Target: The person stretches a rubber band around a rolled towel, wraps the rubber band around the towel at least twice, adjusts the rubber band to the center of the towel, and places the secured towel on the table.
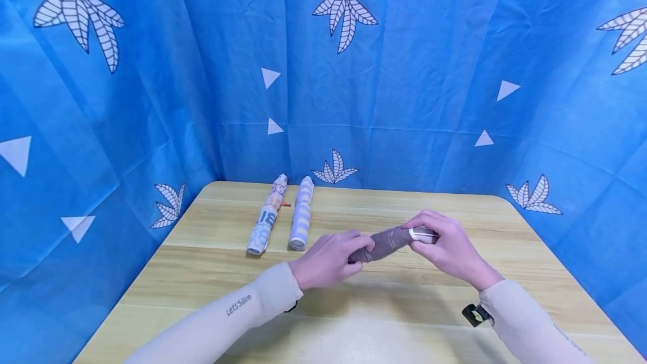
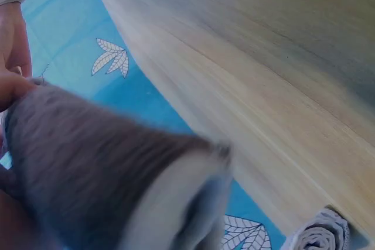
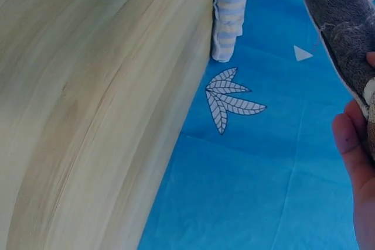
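A grey-brown towel [image 1: 388,244], rolled into a tube, is held up over the table between both hands. My left hand [image 1: 331,258] grips its left end, thumb below and fingers over the top. At the other end my right hand [image 1: 450,247] grips the roll beside a white band. The left wrist view shows the near end of the towel [image 2: 99,162] large and blurred, with a pale edge around its hollow. In the right wrist view the towel [image 3: 345,21] slants across the upper right corner, with the right hand [image 3: 360,174] at its lower end.
Two more rolled towels lie side by side at the table's back left: a patterned one [image 1: 267,215] and a striped one [image 1: 301,213]. A small orange-red tag [image 1: 286,204] shows between them. Blue printed curtain [image 1: 419,72] surrounds the back and sides of the wooden table [image 1: 202,274].
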The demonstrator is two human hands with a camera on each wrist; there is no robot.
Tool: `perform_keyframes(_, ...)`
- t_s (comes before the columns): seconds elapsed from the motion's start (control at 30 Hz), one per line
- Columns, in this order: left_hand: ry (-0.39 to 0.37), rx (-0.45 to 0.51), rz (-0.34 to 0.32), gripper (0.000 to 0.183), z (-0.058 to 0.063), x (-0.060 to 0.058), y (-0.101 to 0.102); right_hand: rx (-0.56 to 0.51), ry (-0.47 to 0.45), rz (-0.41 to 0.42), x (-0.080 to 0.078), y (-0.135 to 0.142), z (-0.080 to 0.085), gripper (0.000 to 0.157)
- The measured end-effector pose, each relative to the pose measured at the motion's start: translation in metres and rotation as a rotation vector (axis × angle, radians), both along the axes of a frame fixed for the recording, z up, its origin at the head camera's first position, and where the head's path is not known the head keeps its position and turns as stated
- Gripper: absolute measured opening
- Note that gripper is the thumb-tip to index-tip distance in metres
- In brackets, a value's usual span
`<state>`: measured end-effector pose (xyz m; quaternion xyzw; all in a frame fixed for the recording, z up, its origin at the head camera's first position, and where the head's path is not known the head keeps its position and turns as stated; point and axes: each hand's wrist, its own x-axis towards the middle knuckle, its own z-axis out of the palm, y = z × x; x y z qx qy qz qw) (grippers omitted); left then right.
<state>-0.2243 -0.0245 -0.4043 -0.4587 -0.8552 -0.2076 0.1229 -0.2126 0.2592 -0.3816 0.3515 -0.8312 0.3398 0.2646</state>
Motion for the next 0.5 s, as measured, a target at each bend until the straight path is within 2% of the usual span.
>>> perform_keyframes(0.17,-0.039,-0.048,-0.044,0.018,0.0,-0.001,-0.004,0.012,-0.022,0.034,-0.001,-0.001,0.0,0.043)
perform_keyframes(0.37,-0.09,-0.052,-0.122,0.021,-0.002,-0.002,-0.015,0.038,-0.104,0.049,0.002,0.0,-0.003,0.041)
perform_keyframes(0.43,-0.153,-0.037,-0.155,0.022,-0.001,-0.002,-0.018,0.035,-0.142,0.042,0.004,0.0,-0.003,0.038)
perform_keyframes(0.5,-0.265,0.002,-0.187,0.02,0.001,-0.003,-0.019,0.023,-0.189,0.035,0.006,0.0,-0.002,0.035)
